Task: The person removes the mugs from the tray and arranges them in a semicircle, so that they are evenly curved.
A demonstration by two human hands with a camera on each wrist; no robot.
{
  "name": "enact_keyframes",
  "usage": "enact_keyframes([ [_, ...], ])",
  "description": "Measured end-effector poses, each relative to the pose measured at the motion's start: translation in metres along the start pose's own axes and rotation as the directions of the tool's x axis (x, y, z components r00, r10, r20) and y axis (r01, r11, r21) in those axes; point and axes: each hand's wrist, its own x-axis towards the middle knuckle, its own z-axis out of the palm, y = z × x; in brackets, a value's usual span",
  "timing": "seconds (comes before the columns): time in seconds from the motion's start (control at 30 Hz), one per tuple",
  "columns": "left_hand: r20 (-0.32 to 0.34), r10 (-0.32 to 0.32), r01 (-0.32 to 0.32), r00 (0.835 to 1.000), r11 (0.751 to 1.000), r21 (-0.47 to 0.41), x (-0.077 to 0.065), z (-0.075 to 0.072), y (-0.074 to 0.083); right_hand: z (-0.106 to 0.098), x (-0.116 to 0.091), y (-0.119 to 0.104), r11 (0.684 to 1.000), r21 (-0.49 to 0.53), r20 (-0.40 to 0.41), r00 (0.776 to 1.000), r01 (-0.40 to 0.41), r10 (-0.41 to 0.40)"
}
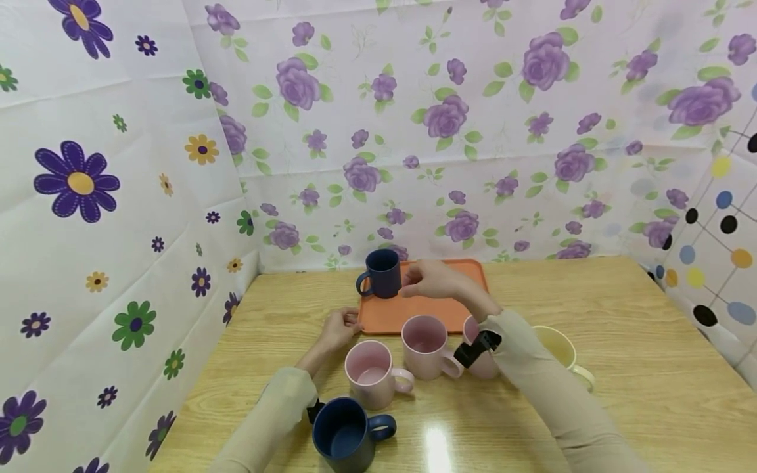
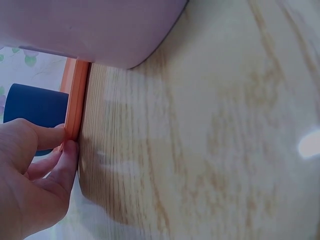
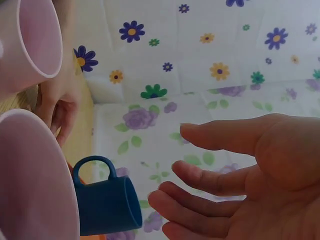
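Note:
A navy mug (image 1: 384,274) stands upright at the left end of an orange tray (image 1: 390,316), its handle to the left. My left hand (image 1: 341,330) is at the tray's front left corner; in the left wrist view its thumb and fingers (image 2: 47,170) pinch the tray's rim (image 2: 76,102). Above the tray, just right of that mug, hovers my right hand (image 1: 436,279). The right wrist view shows the right hand (image 3: 235,180) holding nothing, its fingers spread from the thumb and apart from the navy mug (image 3: 107,207).
In front of the tray stand pink mugs (image 1: 371,378), (image 1: 424,348), one partly hidden by my right forearm. A cream mug (image 1: 556,345) is to the right, and a second navy mug (image 1: 345,433) is nearest me. Patterned cloth walls (image 1: 414,164) surround the wooden table (image 1: 650,368).

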Motion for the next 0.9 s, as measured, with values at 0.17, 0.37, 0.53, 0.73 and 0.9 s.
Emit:
enact_keyframes([
  [0.17, 0.009, -0.006, 0.006, 1.000, 1.000, 0.005, 0.000, -0.002, 0.000, 0.002, 0.024, -0.001, 0.997, 0.043, 0.079, 0.995, -0.071, 0.068],
  [0.37, 0.009, -0.016, 0.016, 1.000, 1.000, -0.006, 0.000, -0.001, 0.000, 0.008, 0.049, -0.001, 0.992, 0.058, 0.132, 0.986, -0.113, 0.105],
  [0.53, 0.004, -0.023, 0.023, 1.000, 0.999, -0.037, 0.001, 0.002, -0.001, 0.017, 0.065, -0.002, 0.984, 0.110, 0.143, 0.982, -0.140, 0.124],
  [0.73, -0.009, 0.000, -0.001, 1.000, 0.999, -0.052, 0.001, 0.002, 0.000, 0.038, 0.084, -0.008, 0.939, 0.269, 0.184, 0.968, -0.215, 0.169],
  [0.9, -0.011, -0.004, 0.003, 1.000, 0.998, -0.061, -0.001, 0.000, -0.001, 0.059, 0.098, -0.015, 0.848, 0.441, 0.207, 0.953, -0.294, 0.223],
])
